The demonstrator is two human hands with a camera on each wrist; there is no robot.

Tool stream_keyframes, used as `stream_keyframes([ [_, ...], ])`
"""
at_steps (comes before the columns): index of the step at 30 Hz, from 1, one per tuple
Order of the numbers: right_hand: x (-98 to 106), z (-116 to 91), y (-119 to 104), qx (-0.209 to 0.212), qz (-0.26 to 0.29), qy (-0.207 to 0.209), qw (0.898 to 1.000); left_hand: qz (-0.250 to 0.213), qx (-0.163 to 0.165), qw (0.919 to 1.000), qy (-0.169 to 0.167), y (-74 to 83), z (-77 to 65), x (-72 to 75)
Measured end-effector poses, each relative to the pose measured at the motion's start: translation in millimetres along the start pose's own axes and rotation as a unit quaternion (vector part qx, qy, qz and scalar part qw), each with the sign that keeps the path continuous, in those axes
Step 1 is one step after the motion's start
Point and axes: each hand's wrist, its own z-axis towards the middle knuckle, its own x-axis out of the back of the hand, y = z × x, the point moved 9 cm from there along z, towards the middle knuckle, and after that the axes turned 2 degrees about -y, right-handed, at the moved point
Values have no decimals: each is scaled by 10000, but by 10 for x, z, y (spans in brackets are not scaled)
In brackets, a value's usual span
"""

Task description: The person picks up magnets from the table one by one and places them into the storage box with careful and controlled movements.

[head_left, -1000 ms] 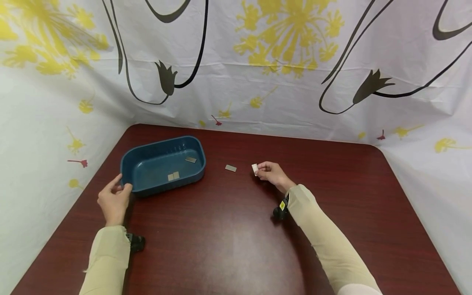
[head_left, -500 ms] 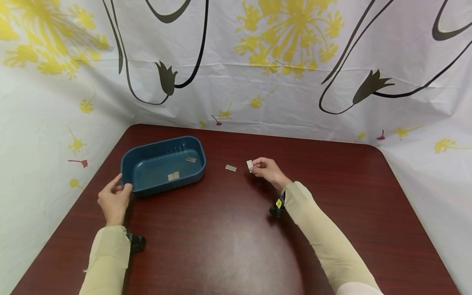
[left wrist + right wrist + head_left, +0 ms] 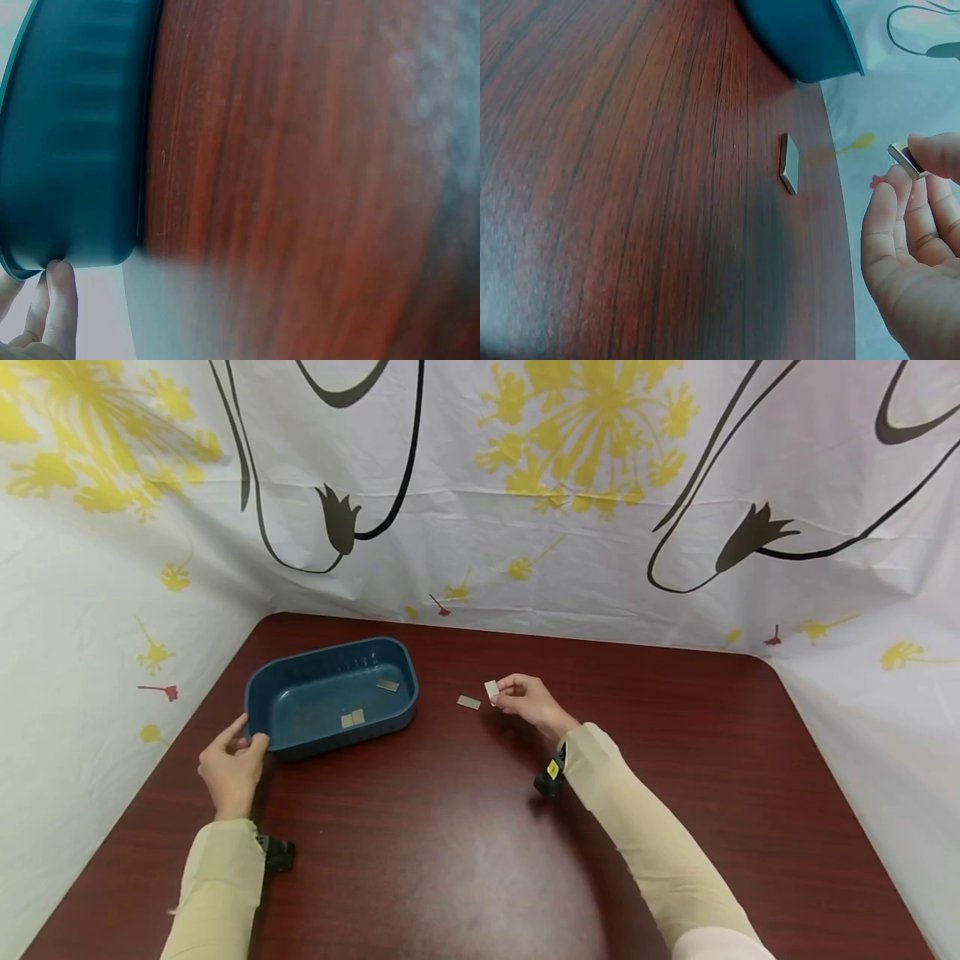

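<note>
My right hand (image 3: 531, 702) pinches a small flat silver rectangular block (image 3: 491, 690) between thumb and fingers, raised over the table. In the right wrist view the held block (image 3: 907, 160) is tilted and partly covered by the thumb. Another such block (image 3: 468, 702) lies flat on the table just left of this hand. On the left stands a blue plastic tray (image 3: 330, 744), and my left hand (image 3: 234, 770) holds its near left corner at the rim. Inside the tray lie two blocks side by side (image 3: 352, 718) and one more block (image 3: 387, 685) near its right end.
The dark red wooden table (image 3: 450, 827) ends at the back against a white patterned cloth (image 3: 465, 543), which also hangs at both sides. A black wrist camera (image 3: 551, 778) sits under the right wrist, another wrist camera (image 3: 277, 854) beside the left.
My right hand has moved left and slightly toward the back with the block, coming close to the one on the table. The left hand and the tray have stayed still.
</note>
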Motion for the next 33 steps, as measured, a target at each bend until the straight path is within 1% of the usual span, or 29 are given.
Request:
stream_keyframes([
  [4,-48,-1,-25,33,50,-44,10000,37,-8,10000,-5,-2,2,-3],
  [12,-175,-6,-44,-25,128,-296,9995,64,-24,10000,-8,8,9,-7],
  [20,-276,51,-47,-69,191,-310,9993,30,14,10000,5,4,8,-2],
  [24,-336,70,-86,-84,209,-331,9992,25,67,10000,8,-2,9,3],
  [28,-407,83,-150,-6,191,-371,9991,21,71,10000,23,-12,11,6],
  [33,-512,91,-173,65,128,-463,9988,6,48,10000,52,-10,7,1],
])
